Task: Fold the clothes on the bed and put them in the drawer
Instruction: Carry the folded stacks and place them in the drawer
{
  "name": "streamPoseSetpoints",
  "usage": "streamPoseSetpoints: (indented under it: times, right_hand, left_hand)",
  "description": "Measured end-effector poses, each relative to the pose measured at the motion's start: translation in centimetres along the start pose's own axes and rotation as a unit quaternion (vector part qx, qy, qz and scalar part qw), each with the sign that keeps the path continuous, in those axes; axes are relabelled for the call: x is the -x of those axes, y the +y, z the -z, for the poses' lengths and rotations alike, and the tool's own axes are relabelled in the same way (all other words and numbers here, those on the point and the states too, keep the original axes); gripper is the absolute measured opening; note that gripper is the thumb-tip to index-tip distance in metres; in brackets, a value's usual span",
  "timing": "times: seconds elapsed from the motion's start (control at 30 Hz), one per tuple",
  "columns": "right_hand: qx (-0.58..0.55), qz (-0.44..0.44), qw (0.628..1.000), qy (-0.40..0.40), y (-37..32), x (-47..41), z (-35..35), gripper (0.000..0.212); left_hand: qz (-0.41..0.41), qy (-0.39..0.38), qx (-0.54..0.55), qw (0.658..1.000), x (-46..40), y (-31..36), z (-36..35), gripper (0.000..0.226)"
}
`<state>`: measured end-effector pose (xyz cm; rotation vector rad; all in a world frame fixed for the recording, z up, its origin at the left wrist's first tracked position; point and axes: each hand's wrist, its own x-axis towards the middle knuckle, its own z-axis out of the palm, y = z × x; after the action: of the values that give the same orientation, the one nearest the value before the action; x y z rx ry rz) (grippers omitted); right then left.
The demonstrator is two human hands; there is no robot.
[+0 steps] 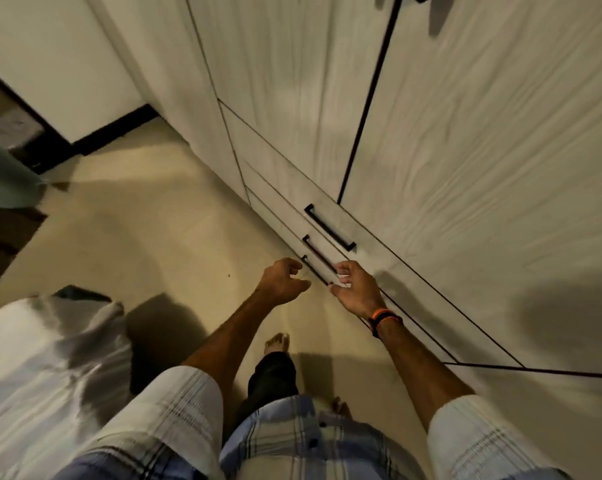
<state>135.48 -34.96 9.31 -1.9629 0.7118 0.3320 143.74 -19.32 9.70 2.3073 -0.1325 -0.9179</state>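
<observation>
Both hands reach toward the pale wood-grain wardrobe drawers: the right hand, fingers loosely spread, empty, at the lowest black bar handle; the left hand, loosely curled, empty, just left of it

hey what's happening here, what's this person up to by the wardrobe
A person stands barefoot facing a white wardrobe, both arms stretched toward its stacked drawers. The right hand and the left hand hover with loosely curled fingers at the lowest drawer handle, neither plainly gripping it. All three drawers look closed. Both hands hold no clothes; rumpled pale fabric lies at lower left.
</observation>
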Motion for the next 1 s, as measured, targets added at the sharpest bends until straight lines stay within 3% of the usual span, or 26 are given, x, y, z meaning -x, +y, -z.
streamPoseSetpoints:
  times: [0.13, 0.27, 0.43, 0.6, 0.7, 1.0]
  right_hand:
    - [0.015, -0.043, 0.999, 0.028, -0.7, -3.6, 0.4, 0.059]
    - [0.059, -0.055, 0.996, 0.043, -1.0, -7.8, 0.2, 0.067]
    - [0.188, -0.032, 0.981, 0.021, -0.3, -12.7, -1.5, 0.073]
    - [0.262, -0.061, 0.963, -0.001, 1.2, -15.7, -3.4, 0.082]
    - [0.264, -0.070, 0.962, 0.003, 1.9, -16.8, -4.2, 0.093]
    - [0.285, -0.086, 0.955, 0.009, 1.5, -15.5, -5.3, 0.093]
  left_hand:
    - [-0.055, -0.053, -0.087, 0.993, -5.7, 2.2, 1.2, 0.054]
    - [-0.128, -0.079, -0.217, 0.964, -11.2, 4.5, 1.3, 0.061]
    - [-0.218, -0.109, -0.428, 0.870, -16.9, 5.6, -0.1, 0.079]
    - [-0.250, -0.160, -0.521, 0.800, -20.1, 5.1, -1.9, 0.094]
    - [-0.259, -0.165, -0.529, 0.791, -21.2, 4.8, -2.8, 0.097]
    - [-0.263, -0.159, -0.548, 0.778, -19.9, 4.2, -2.5, 0.089]
